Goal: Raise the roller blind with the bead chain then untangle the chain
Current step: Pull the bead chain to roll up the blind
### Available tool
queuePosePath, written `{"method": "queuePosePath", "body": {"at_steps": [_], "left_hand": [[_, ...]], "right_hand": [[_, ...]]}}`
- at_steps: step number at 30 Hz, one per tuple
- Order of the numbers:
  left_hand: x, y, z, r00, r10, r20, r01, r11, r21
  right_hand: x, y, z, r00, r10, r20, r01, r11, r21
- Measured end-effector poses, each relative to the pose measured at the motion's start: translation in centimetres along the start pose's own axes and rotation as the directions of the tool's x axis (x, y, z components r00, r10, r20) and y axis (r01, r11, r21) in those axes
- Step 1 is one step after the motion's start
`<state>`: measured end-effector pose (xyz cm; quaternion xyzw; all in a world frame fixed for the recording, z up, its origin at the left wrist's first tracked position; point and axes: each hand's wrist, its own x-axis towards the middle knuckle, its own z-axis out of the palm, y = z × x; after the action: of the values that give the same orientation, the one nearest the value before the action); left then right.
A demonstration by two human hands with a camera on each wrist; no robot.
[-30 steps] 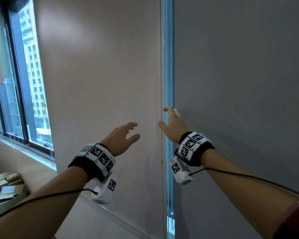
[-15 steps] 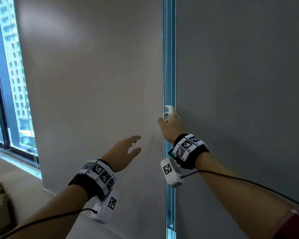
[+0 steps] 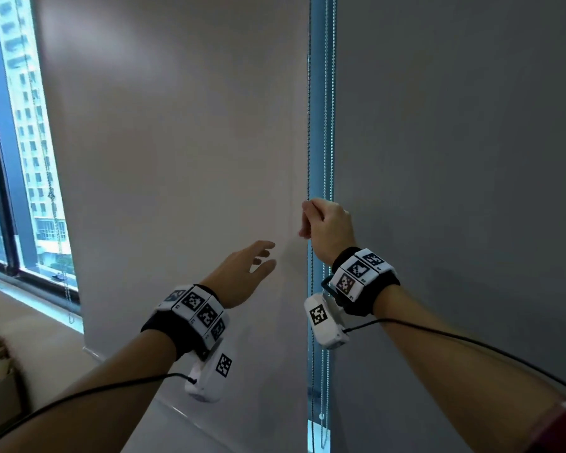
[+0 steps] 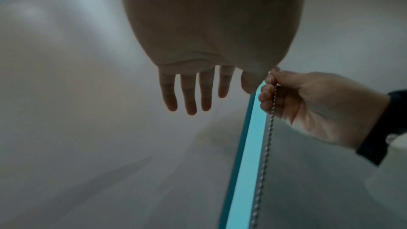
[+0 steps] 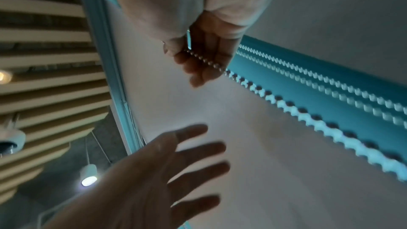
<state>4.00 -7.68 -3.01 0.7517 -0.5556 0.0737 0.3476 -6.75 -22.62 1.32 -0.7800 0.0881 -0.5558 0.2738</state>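
Both forearms bare; each wrist carries a black fabric band with a row of white square tiles printed with black fiducial markers: left wristband [image 3: 190,317], right wristband [image 3: 361,277]. Under each band hangs a rounded white camera pod with its own single black-and-white marker, left camera pod [image 3: 209,374] and right camera pod [image 3: 324,322], and a thin black cable leaves each pod and trails back along the forearm: left cable [image 3: 89,392], right cable [image 3: 455,340]. Edge of a dark red sleeve [image 3: 562,429] shows at the right upper arm.
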Motion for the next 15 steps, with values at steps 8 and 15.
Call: {"method": "queuePosePath", "body": {"at_steps": [8, 15], "left_hand": [[1.2, 6.5, -1.3, 0.993, -0.013, -0.117, -0.043, 0.885, -0.463], [1.8, 8.8, -1.0, 0.977, 0.019, -0.21, -0.132, 0.831, -0.541]], "right_hand": [[-2.4, -1.8, 0.5, 0.996, -0.049, 0.069, 0.033, 0.974, 0.224], [-4.9, -3.2, 1.8, 0.986, 0.037, 0.165, -0.085, 0.953, 0.292]]}}
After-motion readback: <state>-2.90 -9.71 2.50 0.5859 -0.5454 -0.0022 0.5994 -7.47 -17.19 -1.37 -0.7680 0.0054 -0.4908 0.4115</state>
